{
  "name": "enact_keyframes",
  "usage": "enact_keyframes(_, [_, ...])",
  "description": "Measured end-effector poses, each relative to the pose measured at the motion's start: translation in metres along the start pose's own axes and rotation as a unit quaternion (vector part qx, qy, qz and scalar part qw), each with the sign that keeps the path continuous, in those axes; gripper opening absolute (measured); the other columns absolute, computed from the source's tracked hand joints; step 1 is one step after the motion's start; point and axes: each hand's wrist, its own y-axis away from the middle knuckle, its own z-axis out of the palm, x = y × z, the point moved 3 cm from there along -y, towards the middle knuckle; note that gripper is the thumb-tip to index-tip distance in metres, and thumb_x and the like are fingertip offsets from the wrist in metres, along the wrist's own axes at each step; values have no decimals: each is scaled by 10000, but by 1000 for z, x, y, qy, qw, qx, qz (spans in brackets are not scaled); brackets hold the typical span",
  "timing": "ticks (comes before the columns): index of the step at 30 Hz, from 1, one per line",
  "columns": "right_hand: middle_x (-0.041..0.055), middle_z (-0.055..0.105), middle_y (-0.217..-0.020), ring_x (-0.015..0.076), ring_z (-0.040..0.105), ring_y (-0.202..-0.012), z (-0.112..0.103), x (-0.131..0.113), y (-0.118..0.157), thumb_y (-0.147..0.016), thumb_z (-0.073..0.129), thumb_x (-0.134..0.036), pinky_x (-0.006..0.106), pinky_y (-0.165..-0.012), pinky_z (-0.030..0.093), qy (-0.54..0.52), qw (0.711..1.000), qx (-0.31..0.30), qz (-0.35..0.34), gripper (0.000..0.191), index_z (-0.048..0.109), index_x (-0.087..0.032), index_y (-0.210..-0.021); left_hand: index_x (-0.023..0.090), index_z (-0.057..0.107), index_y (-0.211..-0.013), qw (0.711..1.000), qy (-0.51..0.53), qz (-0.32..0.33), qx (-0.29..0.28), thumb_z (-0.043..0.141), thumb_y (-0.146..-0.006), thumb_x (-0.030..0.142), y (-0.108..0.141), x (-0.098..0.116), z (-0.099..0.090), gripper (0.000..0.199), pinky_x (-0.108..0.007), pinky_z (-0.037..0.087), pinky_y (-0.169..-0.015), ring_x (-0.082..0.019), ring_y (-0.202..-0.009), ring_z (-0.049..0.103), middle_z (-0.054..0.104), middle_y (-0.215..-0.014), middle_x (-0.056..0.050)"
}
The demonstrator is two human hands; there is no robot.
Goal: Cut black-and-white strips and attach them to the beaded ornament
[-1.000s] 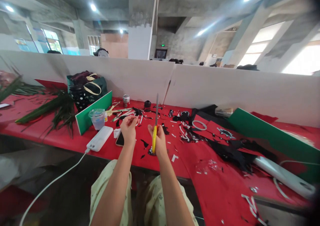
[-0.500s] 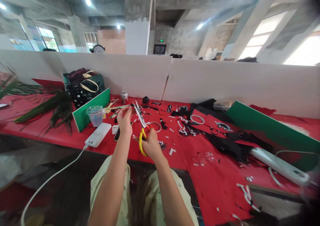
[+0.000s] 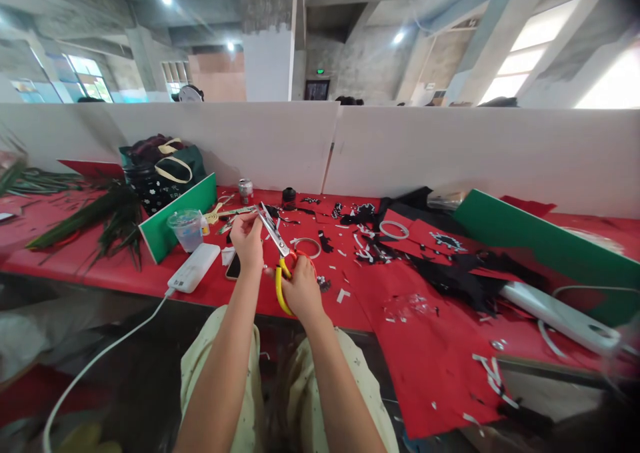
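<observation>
Scissors swung toward left hand, right hand gripping — table edge close.

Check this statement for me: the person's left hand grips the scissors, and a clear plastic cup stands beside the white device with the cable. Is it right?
Not quite. The head view shows the right hand, not the left hand, gripping the scissors. The clear plastic cup does stand beside the white device with the cable.

Both forearms reaching forward, left hand pinched, right hand curled, fingers bent
</observation>
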Motion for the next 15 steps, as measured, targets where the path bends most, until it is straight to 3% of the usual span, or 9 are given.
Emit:
enact_keyframes(4, [153,591,-996,307,567,-969,-8,3,-2,-833,484,-524,384,-771,440,36,999,-13,18,374,484,-174,-963,165,601,-760,999,-21,19,-15,680,-679,248,1,2,1,140,-252,474,-706,-129,-702,605,627,-722,6])
enact_keyframes(9, [128,632,-901,272,618,-804,-14,3,-3,-872,408,-550,319,-628,402,80,991,-86,67,379,529,-191,-867,161,601,-766,1000,0,12,-28,713,-671,278,0,-1,1,187,-277,496,-743,-144,-734,630,640,-745,-8])
enact_keyframes(15, [109,651,-853,243,624,-778,-21,-4,-3,-874,387,-583,284,-612,365,76,988,-118,66,441,566,-179,-878,146,611,-763,999,4,14,-28,716,-663,269,-4,-5,-3,190,-279,498,-725,-141,-708,624,642,-735,-11])
